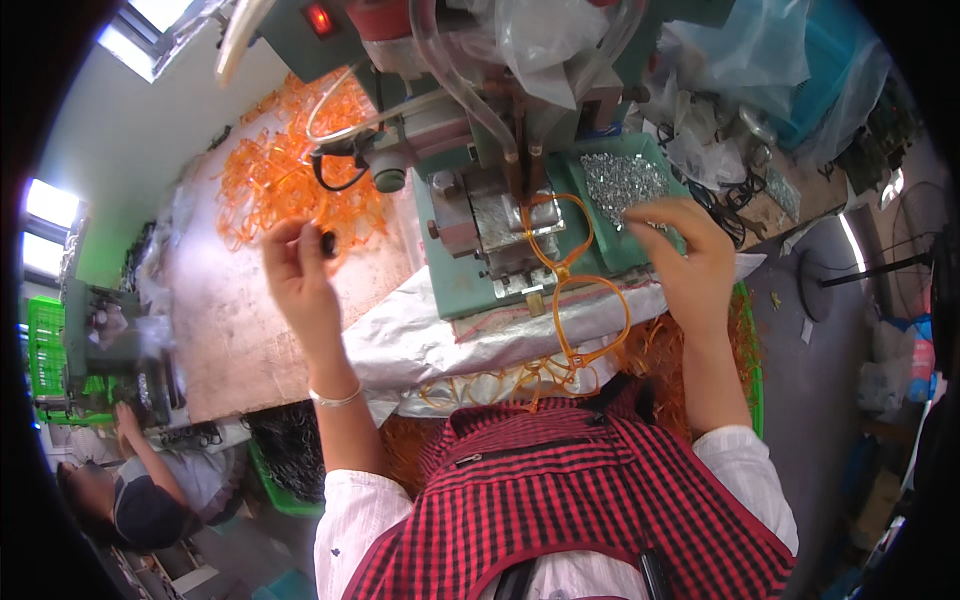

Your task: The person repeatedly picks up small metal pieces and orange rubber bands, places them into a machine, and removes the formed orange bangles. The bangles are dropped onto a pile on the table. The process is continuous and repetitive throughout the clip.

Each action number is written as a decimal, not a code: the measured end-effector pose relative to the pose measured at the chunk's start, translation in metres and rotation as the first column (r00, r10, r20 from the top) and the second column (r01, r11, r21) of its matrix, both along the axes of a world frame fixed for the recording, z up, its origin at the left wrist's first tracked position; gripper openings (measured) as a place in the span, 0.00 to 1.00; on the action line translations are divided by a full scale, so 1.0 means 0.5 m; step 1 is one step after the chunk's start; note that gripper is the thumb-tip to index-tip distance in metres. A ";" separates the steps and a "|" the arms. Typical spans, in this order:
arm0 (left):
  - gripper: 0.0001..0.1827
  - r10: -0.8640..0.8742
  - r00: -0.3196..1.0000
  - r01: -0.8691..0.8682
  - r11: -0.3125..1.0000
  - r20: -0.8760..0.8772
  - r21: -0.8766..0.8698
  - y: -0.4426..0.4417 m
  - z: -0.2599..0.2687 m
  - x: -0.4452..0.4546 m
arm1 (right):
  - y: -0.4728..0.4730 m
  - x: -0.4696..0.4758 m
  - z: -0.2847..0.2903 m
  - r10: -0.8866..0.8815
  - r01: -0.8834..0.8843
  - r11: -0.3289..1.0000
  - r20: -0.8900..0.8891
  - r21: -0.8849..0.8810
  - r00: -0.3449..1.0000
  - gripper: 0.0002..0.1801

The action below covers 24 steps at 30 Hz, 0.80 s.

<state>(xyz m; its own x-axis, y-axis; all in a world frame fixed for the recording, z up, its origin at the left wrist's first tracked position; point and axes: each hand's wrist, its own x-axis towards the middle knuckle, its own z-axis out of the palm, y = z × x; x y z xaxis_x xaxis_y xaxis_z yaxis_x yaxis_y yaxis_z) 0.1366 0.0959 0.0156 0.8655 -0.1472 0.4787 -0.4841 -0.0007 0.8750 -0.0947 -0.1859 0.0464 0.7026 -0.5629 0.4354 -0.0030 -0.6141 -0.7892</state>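
An orange plastic eyeglass frame front (591, 279) hangs at the green bench machine (450, 292), its upper rim at the metal block (517, 217) under the head. Neither hand touches this frame. My right hand (694, 259) is over the edge of a green tray (637, 255), fingertips at the small shiny metal parts (626, 184) in it. Whether it pinches a part cannot be made out. My left hand (300, 274) is raised left of the machine with curled fingers. A small dark object (328, 244) shows at its fingertips, blurred; I cannot tell if it is held.
Orange frames (300, 187) are heaped on the worktable (225, 330). Silvery sheeting (405, 330) covers the front edge, with more frames (517, 379) below it. A bin of black pieces (289, 457) stands lower left. Another person (157, 487) sits at a machine on the left.
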 end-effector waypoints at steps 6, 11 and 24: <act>0.03 -0.126 0.986 0.108 0.982 -0.112 -0.153 -0.062 -0.070 -0.032 | -0.003 0.170 -0.008 0.197 -0.241 0.883 0.148 0.404 0.969 0.24; 0.03 -0.079 0.958 0.004 0.965 -0.275 -0.263 -0.020 -0.132 -0.070 | 0.030 0.155 -0.001 0.224 -0.279 0.821 0.168 0.499 0.960 0.28; 0.07 -0.213 0.886 0.295 0.944 0.413 -0.146 -0.131 0.138 -0.090 | 0.097 0.131 0.020 0.168 -0.309 0.747 0.282 0.589 0.944 0.31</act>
